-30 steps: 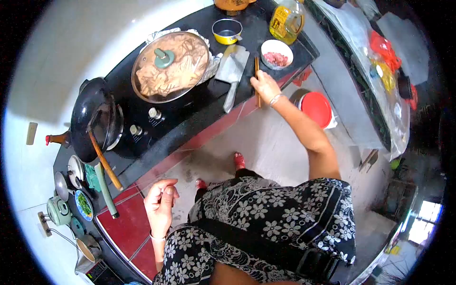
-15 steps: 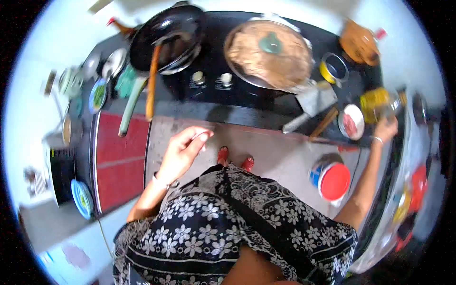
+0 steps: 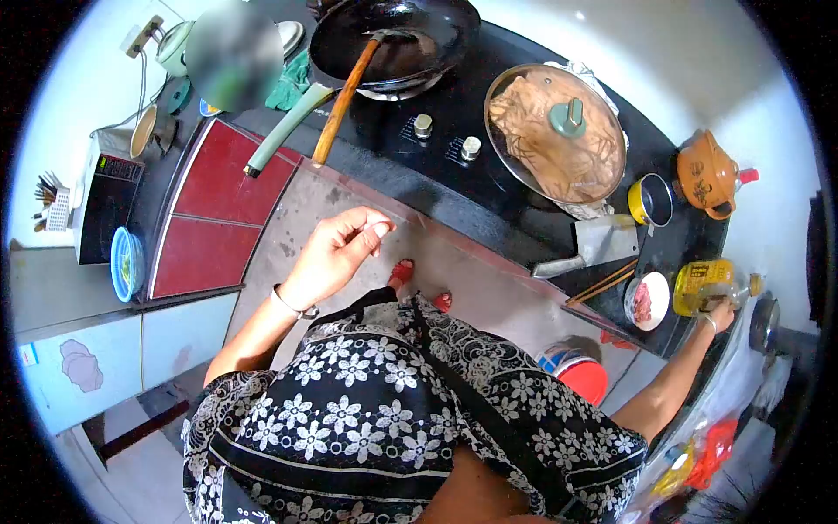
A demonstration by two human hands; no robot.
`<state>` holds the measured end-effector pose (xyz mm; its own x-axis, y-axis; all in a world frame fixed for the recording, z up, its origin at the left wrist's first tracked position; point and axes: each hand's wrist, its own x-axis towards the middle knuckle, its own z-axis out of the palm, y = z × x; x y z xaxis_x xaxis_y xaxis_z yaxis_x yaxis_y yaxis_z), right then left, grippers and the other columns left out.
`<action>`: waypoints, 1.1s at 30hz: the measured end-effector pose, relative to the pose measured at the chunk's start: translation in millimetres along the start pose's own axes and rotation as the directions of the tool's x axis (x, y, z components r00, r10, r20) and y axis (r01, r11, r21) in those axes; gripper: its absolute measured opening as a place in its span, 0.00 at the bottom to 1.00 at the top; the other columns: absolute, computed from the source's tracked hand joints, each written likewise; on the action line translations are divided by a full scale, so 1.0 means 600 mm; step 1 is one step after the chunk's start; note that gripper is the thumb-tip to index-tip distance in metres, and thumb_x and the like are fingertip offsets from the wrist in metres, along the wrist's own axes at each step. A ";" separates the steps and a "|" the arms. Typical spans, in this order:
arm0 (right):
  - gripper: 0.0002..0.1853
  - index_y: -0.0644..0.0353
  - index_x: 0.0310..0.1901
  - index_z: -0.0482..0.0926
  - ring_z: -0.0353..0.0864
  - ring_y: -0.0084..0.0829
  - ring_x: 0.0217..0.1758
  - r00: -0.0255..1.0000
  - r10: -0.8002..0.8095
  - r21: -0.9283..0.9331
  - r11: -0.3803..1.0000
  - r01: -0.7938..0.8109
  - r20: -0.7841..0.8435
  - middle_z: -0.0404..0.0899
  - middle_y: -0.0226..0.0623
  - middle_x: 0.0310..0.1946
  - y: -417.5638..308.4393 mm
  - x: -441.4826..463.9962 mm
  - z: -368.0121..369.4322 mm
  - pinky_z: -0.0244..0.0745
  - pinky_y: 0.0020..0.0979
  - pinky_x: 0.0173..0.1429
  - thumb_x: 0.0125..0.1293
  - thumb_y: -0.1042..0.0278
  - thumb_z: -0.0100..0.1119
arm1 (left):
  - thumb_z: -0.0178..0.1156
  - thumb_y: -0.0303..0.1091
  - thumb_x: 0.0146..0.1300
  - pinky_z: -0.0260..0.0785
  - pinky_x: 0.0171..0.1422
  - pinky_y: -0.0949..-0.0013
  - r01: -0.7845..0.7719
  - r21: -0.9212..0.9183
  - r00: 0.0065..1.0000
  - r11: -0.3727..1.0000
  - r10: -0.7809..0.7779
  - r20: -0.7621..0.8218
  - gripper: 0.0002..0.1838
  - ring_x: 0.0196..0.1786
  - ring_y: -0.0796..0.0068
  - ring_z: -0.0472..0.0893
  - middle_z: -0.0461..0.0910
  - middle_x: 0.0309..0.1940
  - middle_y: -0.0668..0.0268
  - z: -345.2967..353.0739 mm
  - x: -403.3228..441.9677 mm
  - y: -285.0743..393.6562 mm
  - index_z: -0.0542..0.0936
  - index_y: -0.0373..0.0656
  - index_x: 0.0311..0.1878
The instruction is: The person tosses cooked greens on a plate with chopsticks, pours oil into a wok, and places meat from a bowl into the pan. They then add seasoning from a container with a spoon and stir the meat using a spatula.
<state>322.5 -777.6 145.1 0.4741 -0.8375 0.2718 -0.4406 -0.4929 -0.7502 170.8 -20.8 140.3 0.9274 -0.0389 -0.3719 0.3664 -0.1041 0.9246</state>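
A: Nearest us, the left hand (image 3: 336, 253), well left of the bowl (image 3: 662, 293)! Fingers loosely curled, thumb drawn in close, so it's narrow.

B: Anything in it?

A: Nothing showing. Whether the fingertips meet, I can't tell.

B: Over to the right hand (image 3: 721, 314), out to the right of the bowl!

A: And that's a proper hold: fingers around the upper part of the bottle (image 3: 701, 281), which is just right of the bowl. Cap (image 3: 756, 284) looks to be on, so gripped, yes; uncapped, I'd say not yet.

B: Into the bowl: meat (image 3: 642, 306), pink and apparently in pieces. Cutting looks done to me!

A: Agreed. Chopsticks (image 3: 602, 285) lie just left of the bowl, the cleaver (image 3: 608, 238) laid down beyond them.

B: Farther back and left of the bowl, the pan (image 3: 552, 140): glass lid on, pale food beneath. Covered, whatever its stage.

A: And farthest, well left of the bowl, the wok (image 3: 441, 44), spatula (image 3: 345, 100) resting in it! Dark inside; I can't make out any contents. That meat looks raw, its cooking undone.
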 end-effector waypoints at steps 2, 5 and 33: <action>0.16 0.67 0.41 0.72 0.77 0.35 0.37 0.992 -0.061 0.187 0.981 0.040 0.107 0.76 0.40 0.38 -0.060 -0.017 -0.014 0.75 0.35 0.39 0.55 0.64 0.57 | 0.51 0.35 0.65 0.64 0.34 0.79 -0.015 0.014 1.000 1.000 0.015 -0.011 0.11 0.29 0.86 0.70 0.72 0.25 0.73 -0.008 -0.003 -0.001 0.76 0.37 0.40; 0.10 0.63 0.39 0.73 0.69 0.21 0.28 0.926 -0.296 0.251 0.939 0.236 0.233 0.74 0.29 0.29 -0.083 0.037 -0.036 0.67 0.25 0.33 0.59 0.67 0.55 | 0.52 0.34 0.65 0.64 0.35 0.79 -0.043 -0.009 0.999 0.999 0.042 -0.018 0.11 0.29 0.86 0.70 0.73 0.26 0.73 -0.023 -0.002 0.009 0.76 0.36 0.40; 0.04 0.59 0.23 0.70 0.60 0.12 0.18 -0.035 -0.534 0.521 0.804 0.286 0.844 0.66 0.20 0.17 -0.562 -0.665 0.181 0.56 0.18 0.22 0.53 0.76 0.51 | 0.58 0.39 0.57 0.70 0.50 0.67 -0.887 0.319 0.456 0.335 0.745 0.487 0.20 0.40 0.63 0.79 0.78 0.40 0.53 -0.096 0.284 0.226 0.75 0.38 0.50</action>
<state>364.5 -251.7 224.2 0.8628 0.4918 -0.1174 0.1782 -0.5131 -0.8396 382.7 15.7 207.4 0.6594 -0.5796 0.4788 -0.7237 -0.3170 0.6130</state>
